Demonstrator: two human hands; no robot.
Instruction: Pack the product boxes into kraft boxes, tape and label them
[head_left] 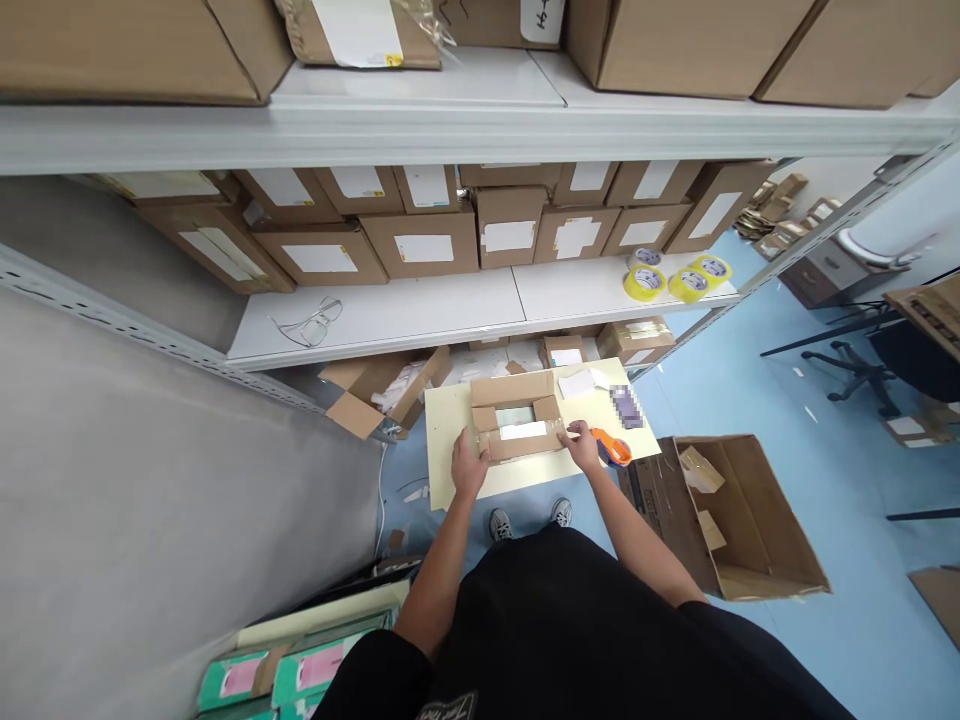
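Observation:
A small cardboard box [512, 389] lies on a pale yellow board in front of me. Its long top flaps are spread outward, and something pale shows in the opening between the shorter flaps. A white label [523, 430] is on the near flap. My left hand [469, 465] grips the near left corner of the box. At the near right corner, my right hand [580, 447] has its thumb and fingers closed on the edge. An orange tape dispenser [613, 447] lies just right of my right hand.
The yellow board [444, 440] also carries white papers [577, 384] and a blurred phone-like object [627, 407]. Shelves ahead hold labelled boxes [424, 241], glasses [311, 322] and yellow tape rolls [644, 283]. Open cartons stand left [356, 412] and right [765, 510].

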